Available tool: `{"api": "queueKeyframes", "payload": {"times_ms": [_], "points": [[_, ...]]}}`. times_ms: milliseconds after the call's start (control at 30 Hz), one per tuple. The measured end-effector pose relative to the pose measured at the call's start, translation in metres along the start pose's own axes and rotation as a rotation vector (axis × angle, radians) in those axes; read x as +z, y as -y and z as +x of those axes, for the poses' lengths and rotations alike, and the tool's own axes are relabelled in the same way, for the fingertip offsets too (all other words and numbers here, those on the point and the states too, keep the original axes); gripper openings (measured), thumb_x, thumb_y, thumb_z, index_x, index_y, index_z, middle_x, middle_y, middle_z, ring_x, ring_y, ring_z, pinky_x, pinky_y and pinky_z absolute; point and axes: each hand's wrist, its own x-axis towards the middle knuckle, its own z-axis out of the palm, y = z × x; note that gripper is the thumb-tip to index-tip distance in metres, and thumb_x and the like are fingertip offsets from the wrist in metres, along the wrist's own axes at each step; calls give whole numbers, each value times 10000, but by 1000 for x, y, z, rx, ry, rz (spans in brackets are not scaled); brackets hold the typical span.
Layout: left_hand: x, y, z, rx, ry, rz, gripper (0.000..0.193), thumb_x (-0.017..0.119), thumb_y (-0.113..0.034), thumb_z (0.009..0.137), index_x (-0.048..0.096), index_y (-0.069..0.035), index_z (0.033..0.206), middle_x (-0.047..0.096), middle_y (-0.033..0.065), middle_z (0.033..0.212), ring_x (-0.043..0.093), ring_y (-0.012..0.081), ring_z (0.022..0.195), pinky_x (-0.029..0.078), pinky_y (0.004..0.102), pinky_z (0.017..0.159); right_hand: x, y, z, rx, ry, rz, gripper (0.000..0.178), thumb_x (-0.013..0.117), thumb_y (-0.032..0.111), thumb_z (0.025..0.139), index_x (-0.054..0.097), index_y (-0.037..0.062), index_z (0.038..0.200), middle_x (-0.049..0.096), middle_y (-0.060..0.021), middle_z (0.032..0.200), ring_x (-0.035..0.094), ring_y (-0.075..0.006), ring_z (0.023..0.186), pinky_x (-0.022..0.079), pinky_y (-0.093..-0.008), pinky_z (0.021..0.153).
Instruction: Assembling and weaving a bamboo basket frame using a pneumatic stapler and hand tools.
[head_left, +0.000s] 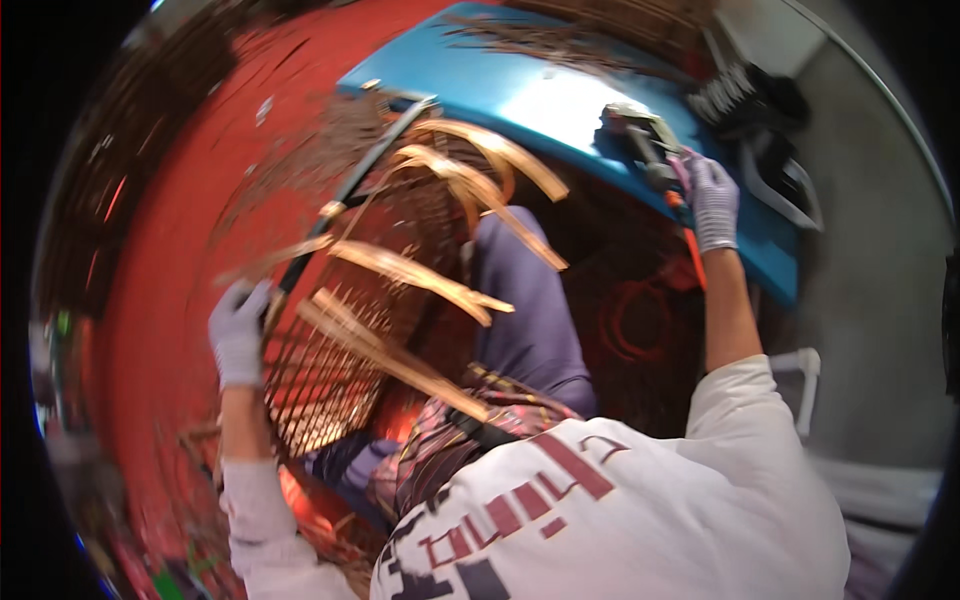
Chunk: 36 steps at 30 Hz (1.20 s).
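Observation:
A woven basket (312, 392) with a dark metal frame (352, 180) leans against my legs, and loose pale strips (410, 268) stick out from its edge. My left hand (238, 318), in a light glove, is closed round the frame at the basket's left edge. My right hand (712, 198), also gloved, has its fingers bent at the handle of a power tool (640, 140) that looks like an air nailer or stapler. An orange hose (693, 255) runs from the tool's lower end. Motion blur hides the exact finger contact there.
Beneath the tool is a blue bench (450, 75), with thin brown strips (560, 40) at its far side. Dark shoes (750, 98) stand at its right end. The red floor (170, 300) carries scattered scraps. Coiled hose (635, 315) lies under the bench.

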Motion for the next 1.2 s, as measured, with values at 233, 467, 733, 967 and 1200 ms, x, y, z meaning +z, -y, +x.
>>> {"api": "queueKeyframes", "payload": {"times_ms": [233,467,733,967,1200], "points": [[15,-38,-14,-9,-68,-23,279,694,-253,865,621,-14,740,486,-26,655,412,82,624,348,279,568,49,64,-106,-241,301,244,137,586,76,954,689,16,1021,626,-10,846,539,-64,734,441,-233,656],[11,-38,-18,-129,-93,-15,237,732,-280,843,699,-48,805,600,25,639,503,116,584,435,312,583,171,169,-222,-766,892,380,181,638,126,900,665,55,1065,661,-148,1046,642,-306,977,516,-362,848],[9,-49,-20,-155,-107,3,183,723,-206,850,703,-35,787,591,-26,664,490,53,617,422,256,564,236,151,-287,-597,981,231,352,629,144,900,571,33,1229,622,-175,1003,636,-334,882,520,-391,777],[8,-48,-11,-135,-71,206,263,719,-298,831,695,-38,798,594,15,660,510,96,613,444,297,590,251,132,-303,-399,1035,502,449,664,146,881,540,12,1291,619,-167,1054,636,-288,926,508,-355,823],[13,-42,-2,-159,-27,141,230,700,-288,845,703,-58,844,635,19,716,538,101,659,444,291,616,250,134,-298,-408,1031,547,438,657,151,878,546,14,1279,613,-163,1031,628,-288,923,505,-350,817]]}}
